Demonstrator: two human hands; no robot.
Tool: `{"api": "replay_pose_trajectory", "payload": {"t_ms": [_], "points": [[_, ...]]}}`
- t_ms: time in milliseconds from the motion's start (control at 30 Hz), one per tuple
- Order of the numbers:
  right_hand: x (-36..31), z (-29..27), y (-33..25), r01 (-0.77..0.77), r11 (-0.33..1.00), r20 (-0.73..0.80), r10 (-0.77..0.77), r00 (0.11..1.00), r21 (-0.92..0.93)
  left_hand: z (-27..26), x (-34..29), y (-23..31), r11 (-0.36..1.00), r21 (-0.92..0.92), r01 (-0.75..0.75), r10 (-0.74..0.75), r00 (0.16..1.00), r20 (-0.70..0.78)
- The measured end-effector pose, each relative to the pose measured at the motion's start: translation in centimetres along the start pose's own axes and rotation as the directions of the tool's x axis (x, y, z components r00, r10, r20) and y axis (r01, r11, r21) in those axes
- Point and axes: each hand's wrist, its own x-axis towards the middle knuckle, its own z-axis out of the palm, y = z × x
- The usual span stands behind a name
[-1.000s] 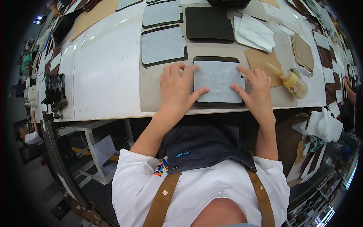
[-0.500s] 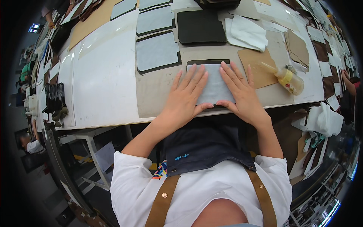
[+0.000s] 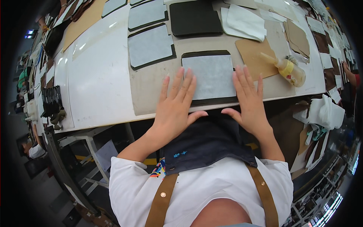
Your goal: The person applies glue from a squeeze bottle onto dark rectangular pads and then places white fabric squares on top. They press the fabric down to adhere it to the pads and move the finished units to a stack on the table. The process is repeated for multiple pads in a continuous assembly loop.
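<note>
A black panel with a light grey sheet on it lies near the front edge of the table, its dark border showing at top and bottom. My left hand is flat with fingers spread, fingertips at the panel's left edge. On the other side, my right hand is likewise spread, its fingertips along the right edge. Neither hand grips anything. Beyond my left hand rests a similar grey-faced black panel. Farther back, a stack of plain black panels lies beside folded white sheets.
To the right, a glue bottle with a nozzle lies tilted by a brown card. More brown pieces are stacked behind it. A white plastic bag hangs off the table's right side. Black looped strips sit at the far left.
Both hands have drawn back toward me and slightly apart, off the middle of the grey sheet, uncovering it. The whole view has shifted a little.
</note>
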Motion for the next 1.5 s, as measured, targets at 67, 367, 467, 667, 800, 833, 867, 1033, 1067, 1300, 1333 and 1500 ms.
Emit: {"api": "replay_pose_trajectory", "payload": {"t_ms": [67, 367, 467, 667, 800, 833, 867, 1033, 1067, 1300, 1333, 1500], "points": [[-0.4, 0.2, -1.5, 0.104, 0.992, 0.025, -0.106, 0.994, 0.072, 0.2, -0.4, 0.9, 0.997, -0.061, -0.050, 0.052, 0.998, 0.031], [-2.0, 0.8, 0.1, 0.148, 0.987, -0.205, -0.131, 0.970, 0.069, -0.2, -2.9, -0.7, 1.000, -0.004, 0.000, 0.000, 1.000, -0.004], [-1.1, 1.3, 0.2, 0.164, 0.977, -0.326, -0.112, 0.939, 0.137, 0.1, -3.2, -1.2, 0.997, -0.017, 0.070, -0.071, 0.992, -0.101], [2.2, 0.0, -0.7, 0.155, 0.953, -0.223, -0.096, 0.970, 0.262, -0.1, -3.1, -2.0, 0.994, -0.031, 0.102, -0.107, 0.965, -0.241], [3.0, -0.5, -0.2, 0.154, 0.936, -0.170, -0.104, 0.980, 0.318, -0.2, -3.3, -2.8, 0.989, -0.090, 0.114, -0.136, 0.945, -0.299], [3.1, -0.6, -0.2, 0.151, 0.933, -0.156, -0.104, 0.982, 0.328, -0.2, -3.3, -2.9, 0.987, -0.111, 0.113, -0.143, 0.939, -0.313], [3.2, -0.7, -0.1, 0.147, 0.930, -0.142, -0.104, 0.984, 0.337, -0.3, -3.2, -2.9, 0.982, -0.148, 0.116, -0.159, 0.930, -0.330], [3.4, -0.6, -0.1, 0.222, 0.939, -0.205, -0.171, 0.964, 0.264, -0.6, -2.8, -3.3, 0.889, -0.447, 0.103, -0.256, 0.920, -0.297], [3.4, -0.6, -0.2, 0.233, 0.939, -0.226, -0.177, 0.958, 0.251, -0.4, -2.6, -3.4, 0.800, -0.585, 0.137, -0.323, 0.919, -0.227], [2.5, -0.4, -1.4, 0.386, 0.901, -0.428, -0.275, 0.861, 0.199, -1.3, 0.4, -3.8, 0.311, -0.888, 0.338, -0.448, 0.876, 0.176], [2.4, -0.3, -1.5, 0.384, 0.896, -0.411, -0.271, 0.871, 0.222, -1.7, 0.9, -4.0, 0.279, -0.883, 0.377, -0.446, 0.866, 0.228], [2.2, -0.6, -0.1, 0.255, 0.929, -0.430, -0.123, 0.895, 0.266, -2.9, 1.4, -7.3, 0.537, -0.789, 0.298, -0.508, 0.861, -0.020]]}}
